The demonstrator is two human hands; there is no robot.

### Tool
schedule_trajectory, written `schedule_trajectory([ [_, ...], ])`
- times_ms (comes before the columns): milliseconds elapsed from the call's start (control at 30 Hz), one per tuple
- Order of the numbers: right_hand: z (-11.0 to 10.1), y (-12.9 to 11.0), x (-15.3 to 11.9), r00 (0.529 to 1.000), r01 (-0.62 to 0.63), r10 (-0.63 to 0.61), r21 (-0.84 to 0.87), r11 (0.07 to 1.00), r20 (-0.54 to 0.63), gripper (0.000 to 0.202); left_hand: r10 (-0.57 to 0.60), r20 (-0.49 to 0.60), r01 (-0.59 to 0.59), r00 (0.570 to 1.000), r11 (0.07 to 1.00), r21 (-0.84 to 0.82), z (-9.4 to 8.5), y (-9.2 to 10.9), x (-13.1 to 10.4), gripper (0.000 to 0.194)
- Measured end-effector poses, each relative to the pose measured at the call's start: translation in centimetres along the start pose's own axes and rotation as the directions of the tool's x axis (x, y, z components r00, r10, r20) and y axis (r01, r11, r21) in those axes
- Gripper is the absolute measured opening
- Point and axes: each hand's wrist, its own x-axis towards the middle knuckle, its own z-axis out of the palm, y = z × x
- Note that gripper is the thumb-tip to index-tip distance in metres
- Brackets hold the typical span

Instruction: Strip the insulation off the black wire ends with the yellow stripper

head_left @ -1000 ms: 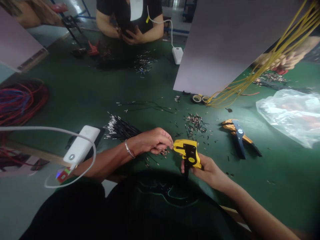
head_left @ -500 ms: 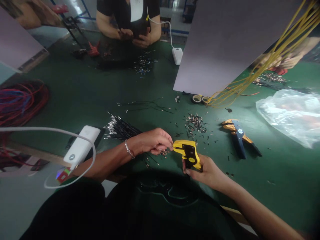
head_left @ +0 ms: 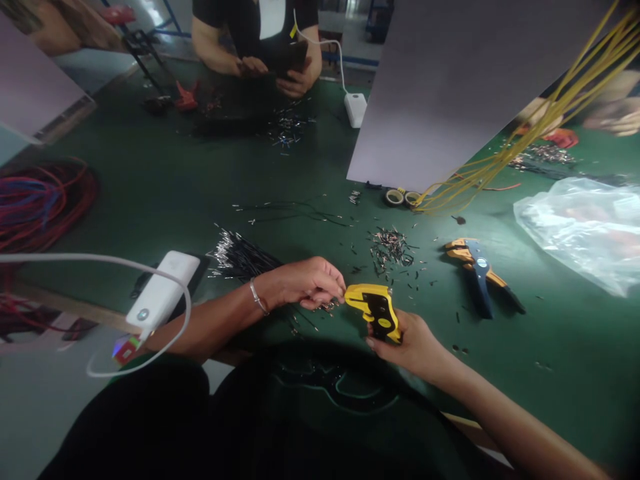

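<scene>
My right hand (head_left: 413, 341) is wrapped around the handle of a yellow and black wire stripper (head_left: 377, 309), its jaws pointing left. At the jaws, the fingertips of my left hand (head_left: 323, 283) are pinched together; whatever they hold is hidden or too small to make out. Beneath my left hand and wrist lies a bundle of black wires (head_left: 245, 257) with bright metal ends at its far left. More wire ends show below the palm. Just beyond the stripper is a pile of short black and coppery offcuts (head_left: 391, 248).
A blue and orange wire stripper (head_left: 480, 270) and a clear plastic bag (head_left: 583, 227) lie right. Tape rolls (head_left: 395, 197) sit by a grey panel (head_left: 430, 87) and hanging yellow wires (head_left: 500, 163). Left are a white power bank (head_left: 165, 287) and red-blue wire coils (head_left: 45, 200). Co-workers sit around.
The yellow stripper has dipped slightly in my right hand; my left hand barely moves. Across the table a person tilts a dark device. At the right, another person's hand has moved rightward.
</scene>
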Motion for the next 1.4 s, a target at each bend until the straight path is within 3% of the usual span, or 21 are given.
schedule_trajectory([
  [400,0.4,-0.2,0.1,0.996,0.019,-0.032,-0.147,0.989,-0.084,0.013,0.004,0.037,-0.003,0.999,1.0,-0.013,-0.7,-0.4,0.3,0.007],
  [933,0.9,0.1,0.6,0.994,-0.027,0.021,-0.055,0.998,-0.107,0.008,-0.011,-0.063,0.016,0.998,0.997,0.08,0.0,0.8,-0.2,0.007],
  [1400,1.0,0.3,0.9,0.99,-0.063,0.062,-0.004,0.998,-0.124,0.011,0.01,-0.041,-0.007,0.999,0.997,0.071,-0.5,0.2,0.4,0.007],
])
